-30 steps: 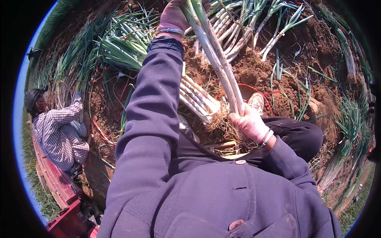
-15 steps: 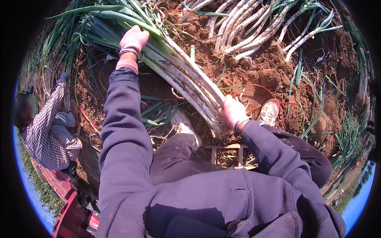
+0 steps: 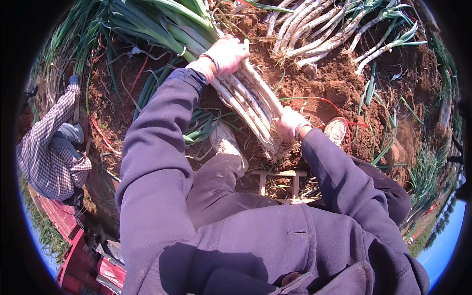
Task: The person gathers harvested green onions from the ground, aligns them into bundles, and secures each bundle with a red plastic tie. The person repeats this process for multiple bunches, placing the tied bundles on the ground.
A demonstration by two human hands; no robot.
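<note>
A bundle of long green onions [image 3: 243, 98] lies slantwise in front of me, its green tops at the upper left and its dirty white stalks and roots toward my feet. My left hand [image 3: 227, 54], in a pale pink glove, is closed over the stalks just below the green part. At the root end, my right hand [image 3: 291, 123], gloved alike, is closed against the right side of the bundle; its fingertips are partly hidden by the stalks.
More pulled green onions [image 3: 319, 29] lie on the brown soil [image 3: 334, 91] at the upper right. Red twine [image 3: 339, 118] lies by my right shoe [image 3: 335, 130]. A wooden frame [image 3: 279, 174] is between my legs. At left are a person in a checked shirt [image 3: 46, 147] and a red vehicle [image 3: 73, 260].
My left hand has slid from the green leaves down and right along the bundle to the upper white stalks. My right hand stays at the root end, slightly higher.
</note>
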